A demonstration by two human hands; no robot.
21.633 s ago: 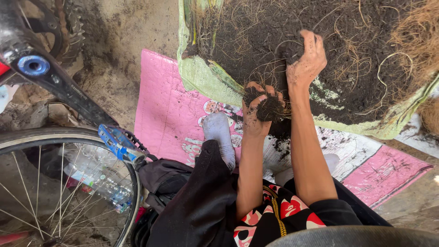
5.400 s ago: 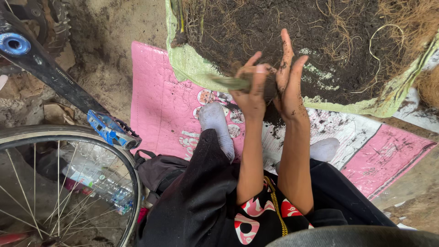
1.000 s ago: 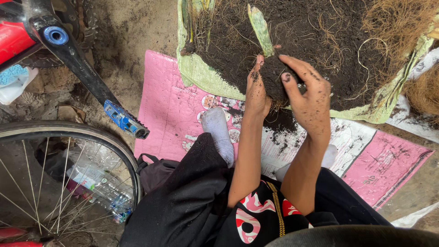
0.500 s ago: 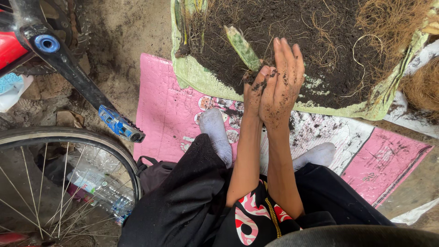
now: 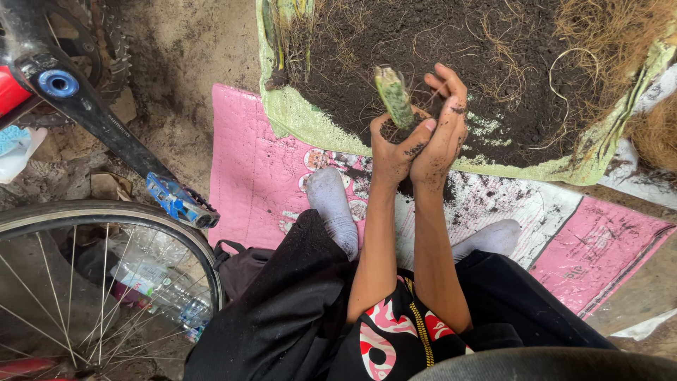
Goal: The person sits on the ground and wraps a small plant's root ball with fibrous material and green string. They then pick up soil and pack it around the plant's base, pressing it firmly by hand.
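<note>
- While both hands press together over the soil heap, the left hand (image 5: 392, 144) wraps its grip around the base of a green stalk (image 5: 393, 99), clamped on it, so the cutting stands nearly upright with its cut tip pointing away from the person.
- The right hand (image 5: 443, 134) lies flat against the left, palm to palm – its grip closed against the same clump, fingers stretched up beside the stalk, seemingly to steady it and keep the dirt at its foot from falling.
- Both hands are smeared dark, and crumbs of soil cling between them.
- Just beyond the grip lies the soil (image 5: 437, 49), piled on a green sack (image 5: 296, 116) spread open – the sack keeps the loose dirt and roots together off the ground.
- Below the grip a pink mat (image 5: 254, 169) covers the floor, and the person's two socked feet rest on it, either side of the forearms.
- More stalks (image 5: 285, 21) lie at the sack's far left edge, well apart from the grip.
- Far left of the grip stand a bike wheel (image 5: 106, 282) and a crank with a blue pedal (image 5: 176, 204).
</note>
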